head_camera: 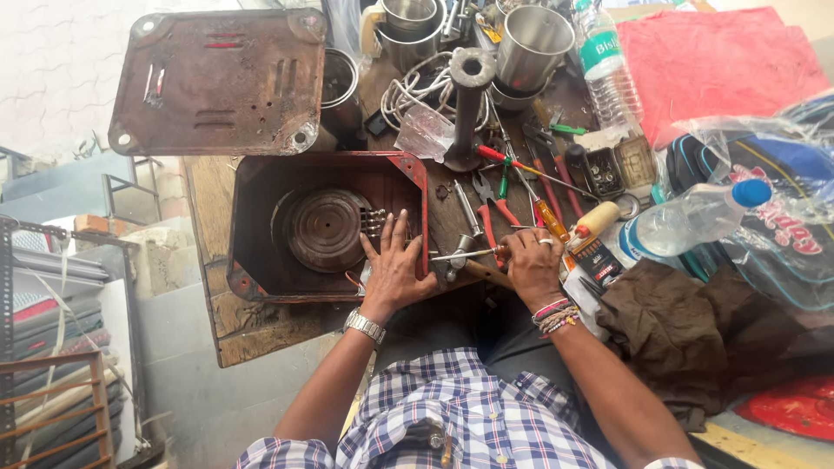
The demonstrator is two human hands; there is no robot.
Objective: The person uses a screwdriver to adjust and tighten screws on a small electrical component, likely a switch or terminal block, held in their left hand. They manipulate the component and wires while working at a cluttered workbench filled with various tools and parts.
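Left hand [393, 265]: flat on the lower right corner of the red casing [261, 187], fingers spread. Right hand [532, 260]: fingers clamped on a screwdriver [465, 254], whose shaft points left at the casing's right wall. Casing: open, on a wooden bench [230, 317], round metal disc [323, 227] inside. Adjacent: pliers [491, 213] (red handles), steel cups [532, 39], two plastic bottles [686, 221], rusty base plate [217, 82].

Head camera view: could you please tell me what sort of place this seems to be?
Probably a small appliance repair bench. The left hand rests on an opened red casing, the right hand works a screwdriver, and pliers lie scattered nearby.
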